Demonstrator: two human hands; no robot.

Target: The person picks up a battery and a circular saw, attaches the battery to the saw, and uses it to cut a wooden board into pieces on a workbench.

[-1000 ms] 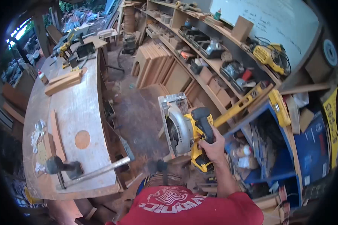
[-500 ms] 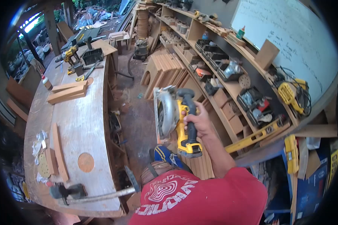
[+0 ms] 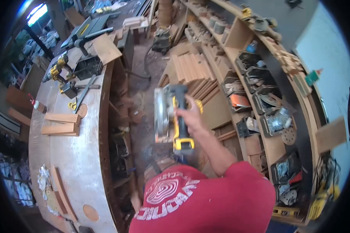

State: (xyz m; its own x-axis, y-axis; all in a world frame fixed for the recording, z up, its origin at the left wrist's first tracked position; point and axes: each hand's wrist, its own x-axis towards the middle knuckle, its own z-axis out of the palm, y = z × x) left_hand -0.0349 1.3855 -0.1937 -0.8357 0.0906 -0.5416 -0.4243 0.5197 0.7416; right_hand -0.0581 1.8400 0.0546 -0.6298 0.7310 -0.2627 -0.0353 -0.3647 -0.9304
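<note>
My right hand [image 3: 189,116] is wrapped round the black grip of a yellow-and-black circular saw [image 3: 181,134]. The saw is held up in the air in front of my chest, above the floor beside the workbench. Its silver blade guard [image 3: 160,112] faces left, and the yellow foot of the handle points towards me. Motion blurs the saw's outline a little. My left hand cannot be made out; the red shirt and the bench edge cover that side.
Left of me runs a long workbench [image 3: 72,155] with wood blocks [image 3: 60,128], a cordless drill [image 3: 58,72] and a glue bottle [image 3: 39,105]. Shelves with black bins [image 3: 256,79] line the right side. Stacked wooden panels [image 3: 192,68] and a shop vacuum [image 3: 162,40] stand ahead.
My view has swung and shifted, so the shelves loom larger on the right. The saw stays in my right hand and has turned more upright. The hammer on the bench has mostly left view.
</note>
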